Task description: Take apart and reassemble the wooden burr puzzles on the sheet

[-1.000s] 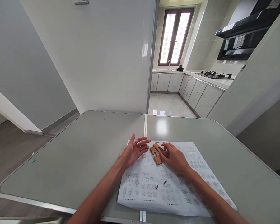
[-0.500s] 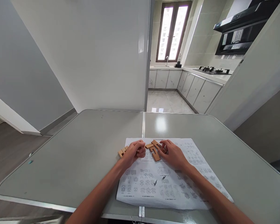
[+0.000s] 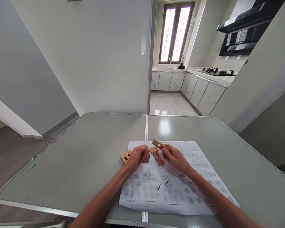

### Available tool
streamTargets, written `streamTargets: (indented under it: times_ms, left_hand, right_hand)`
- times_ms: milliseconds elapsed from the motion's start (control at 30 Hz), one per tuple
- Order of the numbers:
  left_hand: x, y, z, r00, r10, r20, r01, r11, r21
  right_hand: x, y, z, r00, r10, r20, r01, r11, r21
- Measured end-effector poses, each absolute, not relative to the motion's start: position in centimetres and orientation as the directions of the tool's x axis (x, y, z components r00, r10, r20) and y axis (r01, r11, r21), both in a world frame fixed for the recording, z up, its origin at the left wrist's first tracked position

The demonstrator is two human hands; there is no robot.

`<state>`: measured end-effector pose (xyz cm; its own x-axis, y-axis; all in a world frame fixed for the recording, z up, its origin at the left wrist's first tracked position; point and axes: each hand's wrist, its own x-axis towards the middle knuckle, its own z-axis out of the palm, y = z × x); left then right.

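Observation:
My right hand (image 3: 174, 155) pinches a slotted wooden puzzle piece (image 3: 159, 144), lifted and tilted above the paper. My left hand (image 3: 139, 157) is curled closed, its fingertips mostly hidden. From its fingers a short wooden puzzle piece (image 3: 154, 150) seems to stick out to the right. Below that, a notched wooden piece (image 3: 160, 160) lies on the printed sheet (image 3: 156, 199), partly covered by the piece above. Several joined wooden bars (image 3: 125, 156) rest left of my left hand, which hides part of them.
The sheet, with rows of small line drawings, lies on a grey table (image 3: 61, 164) with a metal edge and a centre seam (image 3: 146, 126). A small teal scrap (image 3: 32, 166) is near the left edge. Beyond stand a white wall and a kitchen with a gas hob (image 3: 216, 71).
My right hand has raised the slotted piece off the paper and tilted it up. The short piece by my left hand has turned slightly. The view has shifted a little.

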<state>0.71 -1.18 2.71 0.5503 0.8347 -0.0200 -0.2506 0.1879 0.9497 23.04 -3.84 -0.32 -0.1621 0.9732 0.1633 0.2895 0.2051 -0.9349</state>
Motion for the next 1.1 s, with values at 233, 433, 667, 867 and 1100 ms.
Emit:
streamTargets:
  times_ms: [233,433,667,867,1100]
  left_hand:
    - [1.2,-1.6,2.6,0.539,0.842,0.019,-0.196,0.103,0.975]
    - [1.4,-1.9,2.7,0.511,0.858,0.056,-0.02,-0.053,0.998]
    - [1.8,-2.2,2.3,0.492,0.865,0.102,0.019,-0.128,0.992]
    - [1.9,-2.2,2.2,0.464,0.879,0.112,0.072,-0.163,0.984]
    - [2.0,-2.3,2.3,0.459,0.881,0.119,0.091,-0.18,0.979]
  right_hand:
    - [21.6,-4.8,0.5,-0.243,0.963,0.115,0.078,0.137,-0.987]
    - [21.7,-4.5,-0.5,-0.195,0.964,0.18,0.195,0.218,-0.956]
    - [21.8,-4.7,-0.9,-0.197,0.949,0.247,0.277,0.296,-0.914]
    - [21.9,-4.7,-1.0,-0.175,0.939,0.298,0.417,0.344,-0.841]
    - [22.0,-4.8,-0.9,-0.216,0.9,0.379,0.486,0.436,-0.757]
